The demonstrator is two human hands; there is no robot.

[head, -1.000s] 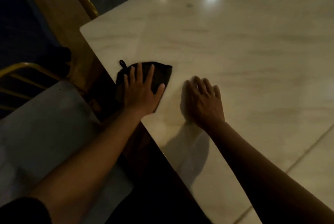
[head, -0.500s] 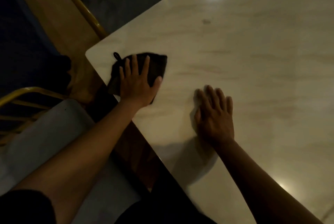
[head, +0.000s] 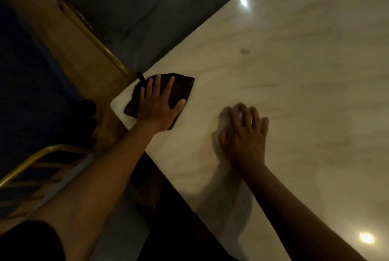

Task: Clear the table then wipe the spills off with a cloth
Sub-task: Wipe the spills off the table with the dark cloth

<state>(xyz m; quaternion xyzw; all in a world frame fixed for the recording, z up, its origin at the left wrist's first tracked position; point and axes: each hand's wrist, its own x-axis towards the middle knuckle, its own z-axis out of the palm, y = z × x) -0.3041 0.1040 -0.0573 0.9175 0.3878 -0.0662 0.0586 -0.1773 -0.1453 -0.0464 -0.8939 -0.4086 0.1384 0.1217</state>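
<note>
1. The left hand (head: 156, 105) lies flat on a black cloth (head: 181, 90), fingers straight and spread, pressing it onto the table (head: 305, 92).
2. The cloth sits at the near corner of the table, just inside the rounded edge. It looks folded, and its far point sticks out beyond the fingertips. A small black loop (head: 140, 76) juts from its far left side, close to the table's edge.
3. The right hand (head: 245, 136) rests palm down on the bare tabletop, well apart from the cloth, with its fingers relaxed and a little spread. It holds nothing.
4. The tabletop is pale, glossy stone with faint veins. A small dark smudge (head: 245, 50) shows farther out, beyond both hands.
5. Two bright light reflections shine on the surface, one far off and one near the right forearm.
6. A chair with a gold metal frame (head: 27, 162) stands at the lower left, beside the table's edge. Another gold bar (head: 105, 54) runs diagonally just beyond the table's corner.
</note>
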